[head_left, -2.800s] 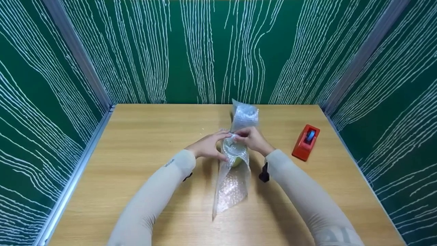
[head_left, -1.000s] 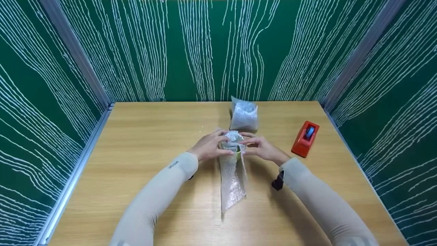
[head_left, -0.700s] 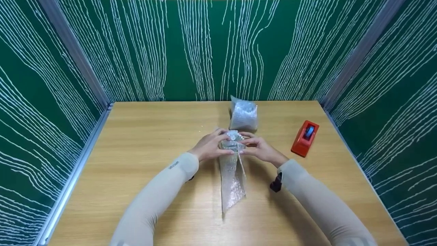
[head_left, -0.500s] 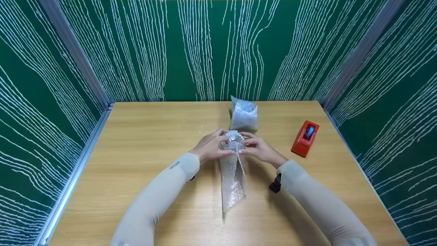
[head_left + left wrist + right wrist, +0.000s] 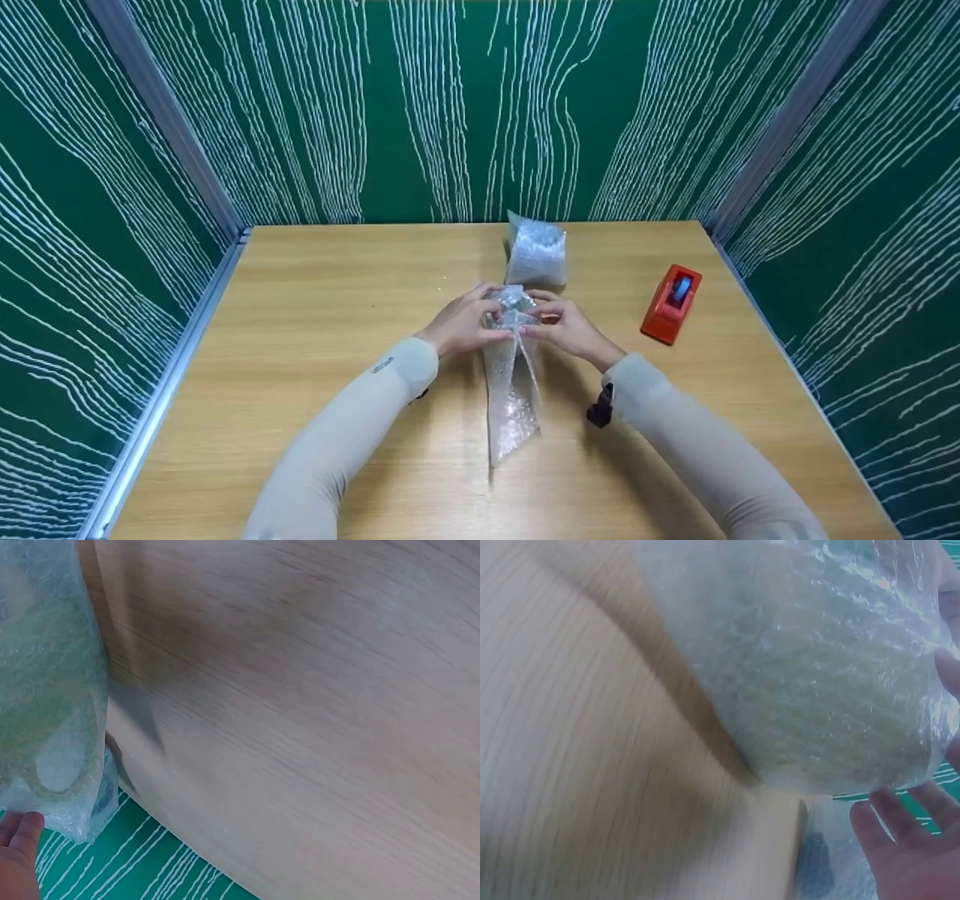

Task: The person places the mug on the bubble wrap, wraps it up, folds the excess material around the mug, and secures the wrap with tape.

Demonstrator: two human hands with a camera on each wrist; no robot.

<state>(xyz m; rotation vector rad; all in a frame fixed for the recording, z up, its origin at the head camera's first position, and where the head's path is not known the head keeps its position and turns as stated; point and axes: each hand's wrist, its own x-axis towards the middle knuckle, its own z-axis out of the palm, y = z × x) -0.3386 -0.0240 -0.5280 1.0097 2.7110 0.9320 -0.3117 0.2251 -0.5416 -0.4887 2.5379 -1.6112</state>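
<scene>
Left hand: the left hand (image 5: 461, 324) has its fingers curled round the left side of the bubble-wrapped bundle (image 5: 511, 310), holding it against the table.
Right hand: the right hand (image 5: 568, 330) grips the bundle's right side, fingers curled on the wrap; the two hands meet over the top.
Bundle: stands near the middle of the table (image 5: 315, 315), a little toward the far edge. The wrist views show a pale green rounded thing under the wrap (image 5: 832, 690); what it is cannot be told.
Loose wrap: a tail of bubble wrap (image 5: 511, 405) runs from the bundle toward the near edge and lies flat on the wood.
Step in hand: judged to be drawing the wrap tight round the object, with the end not yet fastened.
Next move: probably calls for one hand to hold the fold pinned while the other deals with the loose tail or fetches tape.
Tape dispenser: red tape dispenser (image 5: 671, 304) by the right edge, well apart from the hands.
Second parcel: a finished-looking bubble-wrap parcel (image 5: 535, 251) just beyond the bundle, near the far edge.
Surface: light wood-grain table.
Room: green walls with white wavy lines (image 5: 450, 112) on three sides, metal strips at the corners.
</scene>
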